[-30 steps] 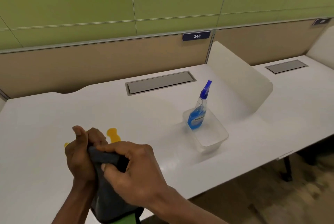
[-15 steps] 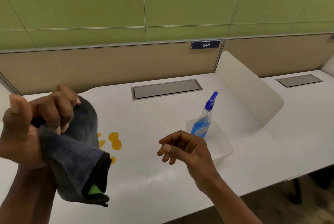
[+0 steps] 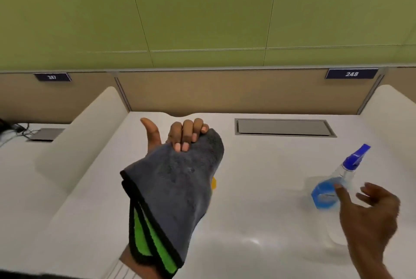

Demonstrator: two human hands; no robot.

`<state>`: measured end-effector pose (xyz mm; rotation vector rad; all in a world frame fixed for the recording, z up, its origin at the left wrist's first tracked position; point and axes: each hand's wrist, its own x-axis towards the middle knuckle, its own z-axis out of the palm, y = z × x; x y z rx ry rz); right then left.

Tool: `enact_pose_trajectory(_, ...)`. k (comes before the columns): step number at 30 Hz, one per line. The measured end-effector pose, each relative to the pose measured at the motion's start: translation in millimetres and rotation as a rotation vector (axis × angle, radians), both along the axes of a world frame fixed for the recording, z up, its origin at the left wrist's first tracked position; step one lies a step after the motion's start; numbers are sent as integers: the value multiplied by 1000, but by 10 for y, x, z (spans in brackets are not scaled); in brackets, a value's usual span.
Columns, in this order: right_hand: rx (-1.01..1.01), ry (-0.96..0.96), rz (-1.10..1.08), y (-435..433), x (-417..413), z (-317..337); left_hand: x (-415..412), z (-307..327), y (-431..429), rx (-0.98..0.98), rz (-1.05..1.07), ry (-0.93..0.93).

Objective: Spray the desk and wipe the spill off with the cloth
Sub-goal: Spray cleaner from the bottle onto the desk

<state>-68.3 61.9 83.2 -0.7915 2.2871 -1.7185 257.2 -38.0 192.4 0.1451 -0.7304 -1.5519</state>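
A green panelled wall (image 3: 202, 8) fills the upper half of the view, and under it a tan partition (image 3: 225, 92) runs along the back of the white desk (image 3: 270, 188). The desk is closed on both sides by white rounded dividers, one on the left (image 3: 78, 143) and one at the right edge (image 3: 396, 103). Above the middle of the desk hangs the grey cloth (image 3: 173, 184), folded, with black edging and a green inner side showing at its lower end. The left hand (image 3: 180, 134) grips its top edge, the fingers curled over the fabric and the thumb standing free upward. The cloth falls over the wrist and stands in the way of the desk behind it. The right hand (image 3: 369, 211) is low on the right with its fingers spread apart and holds nothing. Its thumb overlaps the lower part of the spray bottle (image 3: 326, 193), but I cannot tell if it touches. The bottle stands on the desk at the right, leaning, with blue liquid and a blue trigger head. A grey cable hatch (image 3: 284, 127) lies flat near the back edge. Two dark number plates, 248 (image 3: 351, 73) and 247 (image 3: 52, 77), sit on the partition. Of the yellow spill (image 3: 213, 182) only a small bit shows at the cloth's right edge.
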Motion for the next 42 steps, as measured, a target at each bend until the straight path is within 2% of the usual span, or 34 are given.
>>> enact_pose_trajectory(2,-22,0,-32,-88,-195,-52,67,-120,-55,79,-20,-22)
enact_pose_trajectory(6,50,6,-8,-294,-425,-158,65,-264,-137,0,-182,-17)
enact_pose_trajectory(11,83,-8,103,-517,-495,-241,-25,-412,-194,-49,-277,20)
enact_pose_trajectory(19,32,28,134,-642,-524,-320,-100,-523,-220,-76,-283,-24)
enact_pose_trajectory(25,27,37,257,-741,-596,-366,-202,-585,-224,-94,-336,2)
enact_pose_trajectory(31,13,187,265,-719,-559,-295,-208,-617,-267,-93,-339,14)
enact_pose_trajectory(38,-162,399,463,-602,-333,237,-121,-614,-426,-73,-314,5)
enact_pose_trajectory(42,-222,307,701,-597,-85,505,-103,-549,-580,-70,-275,-11)
